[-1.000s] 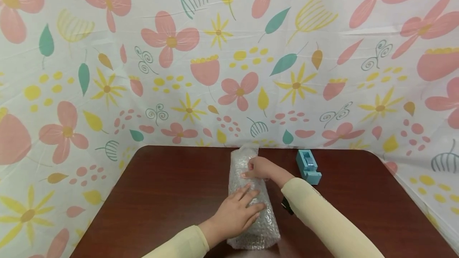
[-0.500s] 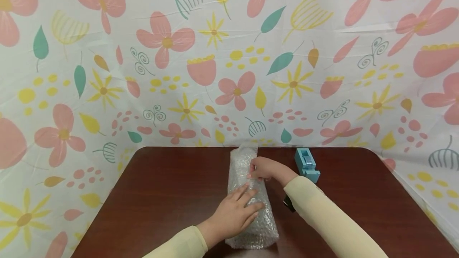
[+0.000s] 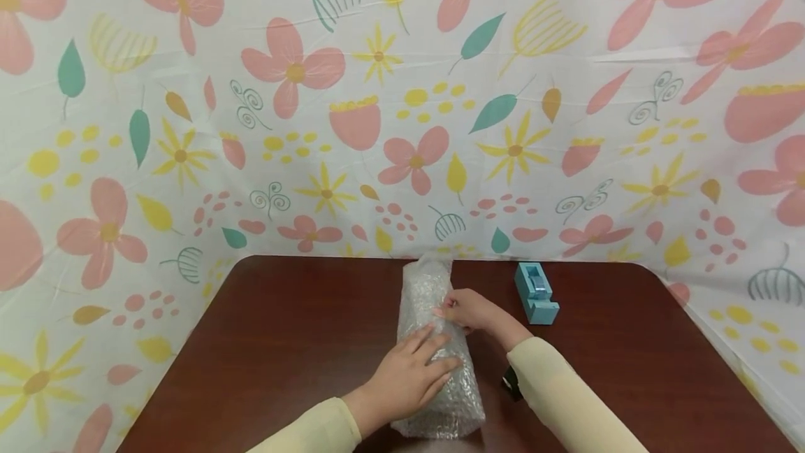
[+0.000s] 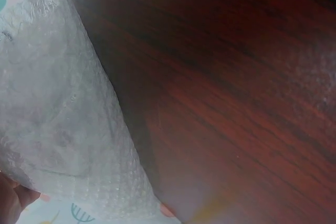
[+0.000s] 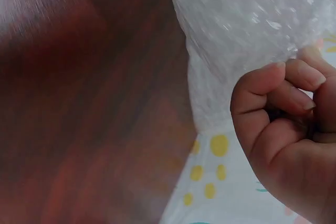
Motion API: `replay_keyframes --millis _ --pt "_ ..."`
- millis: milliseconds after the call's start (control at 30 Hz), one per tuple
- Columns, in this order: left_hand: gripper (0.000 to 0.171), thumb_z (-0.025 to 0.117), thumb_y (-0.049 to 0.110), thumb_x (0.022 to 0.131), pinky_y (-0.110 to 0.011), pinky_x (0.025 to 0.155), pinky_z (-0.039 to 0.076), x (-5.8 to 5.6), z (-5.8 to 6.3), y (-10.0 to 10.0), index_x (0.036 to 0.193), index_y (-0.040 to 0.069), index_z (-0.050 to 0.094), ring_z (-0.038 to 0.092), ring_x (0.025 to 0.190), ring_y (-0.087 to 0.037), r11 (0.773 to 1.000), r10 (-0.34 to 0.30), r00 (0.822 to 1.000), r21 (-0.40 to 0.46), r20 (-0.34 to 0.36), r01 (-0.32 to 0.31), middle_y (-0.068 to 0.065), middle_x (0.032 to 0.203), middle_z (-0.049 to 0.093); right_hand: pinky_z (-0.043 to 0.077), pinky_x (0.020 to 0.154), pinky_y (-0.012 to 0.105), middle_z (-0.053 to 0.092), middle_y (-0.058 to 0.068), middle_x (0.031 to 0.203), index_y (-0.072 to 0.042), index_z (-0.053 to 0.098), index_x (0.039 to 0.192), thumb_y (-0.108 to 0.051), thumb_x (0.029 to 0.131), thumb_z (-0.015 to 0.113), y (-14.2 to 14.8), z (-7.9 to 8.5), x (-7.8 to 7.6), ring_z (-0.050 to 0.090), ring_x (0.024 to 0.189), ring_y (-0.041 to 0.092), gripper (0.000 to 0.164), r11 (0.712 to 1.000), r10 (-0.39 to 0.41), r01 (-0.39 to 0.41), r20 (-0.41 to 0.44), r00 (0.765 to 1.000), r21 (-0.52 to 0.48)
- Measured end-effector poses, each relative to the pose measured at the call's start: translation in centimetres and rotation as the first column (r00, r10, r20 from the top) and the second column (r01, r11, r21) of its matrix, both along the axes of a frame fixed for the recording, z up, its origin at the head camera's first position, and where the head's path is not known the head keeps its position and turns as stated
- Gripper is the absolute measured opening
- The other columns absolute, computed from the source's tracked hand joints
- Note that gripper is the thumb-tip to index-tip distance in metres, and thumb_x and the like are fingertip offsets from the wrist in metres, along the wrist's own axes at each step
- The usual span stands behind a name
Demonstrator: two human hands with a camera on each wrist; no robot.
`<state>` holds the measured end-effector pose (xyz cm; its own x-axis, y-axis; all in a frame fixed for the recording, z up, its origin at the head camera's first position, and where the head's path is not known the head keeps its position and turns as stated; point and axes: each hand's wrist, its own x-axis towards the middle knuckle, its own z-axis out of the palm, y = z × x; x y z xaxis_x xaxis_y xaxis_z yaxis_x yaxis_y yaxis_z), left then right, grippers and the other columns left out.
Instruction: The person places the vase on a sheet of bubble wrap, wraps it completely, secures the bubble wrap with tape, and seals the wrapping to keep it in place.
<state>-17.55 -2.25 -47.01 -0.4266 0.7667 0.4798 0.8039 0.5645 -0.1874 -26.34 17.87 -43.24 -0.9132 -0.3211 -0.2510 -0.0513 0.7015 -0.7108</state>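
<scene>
A long bundle of clear bubble wrap (image 3: 434,407) lies lengthwise on the brown table, its far end near the back edge. What is inside the wrap is hidden. My left hand (image 3: 411,372) rests on the middle of the bundle with its fingers spread and fairly straight. Just beyond it, my right hand (image 3: 472,312) has its thumb and forefinger together at the wrap's right side. In the right wrist view, the fingers of this hand (image 5: 286,114) are curled in, with the fingertips right at the plastic (image 5: 247,19).
A light blue tape dispenser (image 3: 537,293) with a clear roll stands at the back right of the table (image 3: 295,327). Behind the table hangs a white flowered cloth (image 3: 415,89). A small dark device (image 3: 511,383) shows below the right sleeve (image 3: 569,397).
My right hand has slid a little toward me and to the right along the wrap. The left hand stays in place on the bundle.
</scene>
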Motion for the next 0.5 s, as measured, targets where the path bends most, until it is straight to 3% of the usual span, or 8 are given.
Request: replay_keyframes --millis 167,367,500 --pt "0.029 0.059 0.037 0.104 -0.038 0.103 0.057 0.0 0.1 -0.1 0.131 0.032 0.066 0.060 0.134 -0.028 1.000 -0.003 1.000 0.001 -0.006 0.003 -0.002 0.142 0.060 0.044 0.057 0.029 0.039 -0.003 0.058 -0.008 0.053 0.083 -0.025 0.103 0.061 0.5 -1.3 0.3 0.038 0.054 0.012 0.027 0.980 -0.025 0.037 0.062 0.998 -0.193" --pt "0.030 0.057 0.037 0.105 -0.037 0.106 0.055 -0.1 0.1 0.0 0.133 0.032 0.065 0.059 0.135 -0.028 1.000 0.000 1.000 -0.006 -0.001 0.000 -0.002 0.143 0.059 0.044 0.065 0.029 0.045 -0.003 0.066 -0.008 0.049 0.095 -0.021 0.108 0.051 2.4 -2.6 -0.2 0.044 0.062 0.012 0.018 0.893 0.134 -0.041 0.177 0.975 -0.449" --pt "0.030 0.054 0.038 0.106 -0.037 0.109 0.054 -0.2 0.0 -0.1 0.133 0.032 0.065 0.058 0.136 -0.028 1.000 0.007 1.000 -0.021 0.007 -0.007 -0.003 0.144 0.059 0.047 0.069 0.026 0.052 -0.003 0.074 -0.010 0.048 0.101 -0.016 0.108 0.050 3.3 -3.1 -0.3 0.049 0.069 0.010 0.010 0.856 0.203 -0.057 0.232 0.951 -0.515"
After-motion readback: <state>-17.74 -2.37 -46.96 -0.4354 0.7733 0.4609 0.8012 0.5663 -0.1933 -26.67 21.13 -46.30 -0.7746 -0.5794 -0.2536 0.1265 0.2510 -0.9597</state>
